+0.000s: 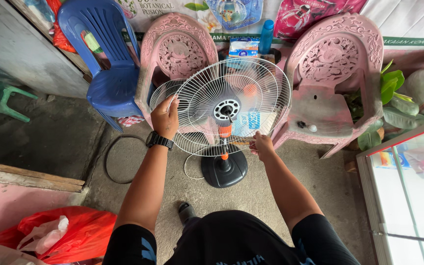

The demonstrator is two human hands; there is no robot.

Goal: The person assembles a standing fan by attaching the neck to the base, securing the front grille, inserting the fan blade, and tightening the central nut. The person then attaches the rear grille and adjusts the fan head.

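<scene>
I see the left hand (165, 117) gripping the left rim of the white wire fan guard (231, 105), fingers curled closed around the wires, black wristwatch (159, 141) on that wrist. The right hand (262, 145) pinches the guard's lower right rim. Guard sits tilted atop the stand fan's black round base (224, 169) on the concrete floor (65, 142), in front of two pink plastic chairs (332, 83), blue chair (109, 59) further left.

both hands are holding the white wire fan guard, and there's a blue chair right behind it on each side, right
Not quite. Both hands, left and right, do hold the white wire guard, but the head view shows the chairs right behind it are pink. The only blue chair stands further left.
</scene>
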